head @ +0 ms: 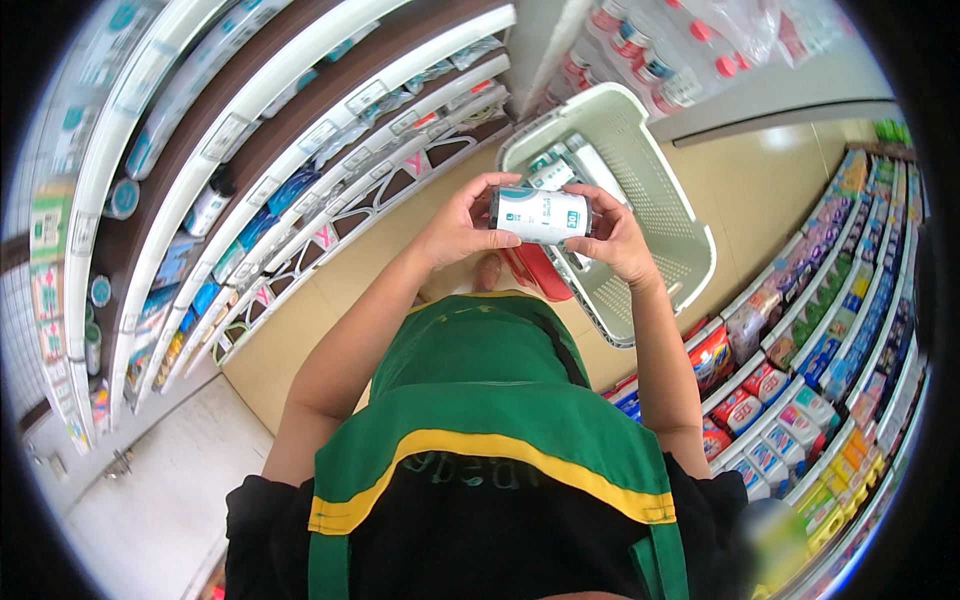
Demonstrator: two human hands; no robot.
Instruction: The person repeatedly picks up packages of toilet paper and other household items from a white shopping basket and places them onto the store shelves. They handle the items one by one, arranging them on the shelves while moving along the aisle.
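Observation:
Between my two hands lies a cylindrical container [541, 215] with a white and teal label and dark ends, held sideways above the basket's near side. My left hand [474, 217] grips its left end, thumb below and fingers above. On its right end is my right hand [613, 234], with the thumb under the label. Below and beyond them stands a pale green plastic basket [694, 262] with perforated walls. White and teal packages [553, 174] and a white box [598, 166] rest inside it, partly hidden by my hands and the container.
Store shelves [315, 139] with packaged goods rise at the left. Curved shelves of detergent bottles [806, 431] and bags stand at the right. Shrink-wrapped bottles [645, 56] are beyond the basket. A red plastic object [536, 271] sits on the tiled floor [330, 300] beside the basket.

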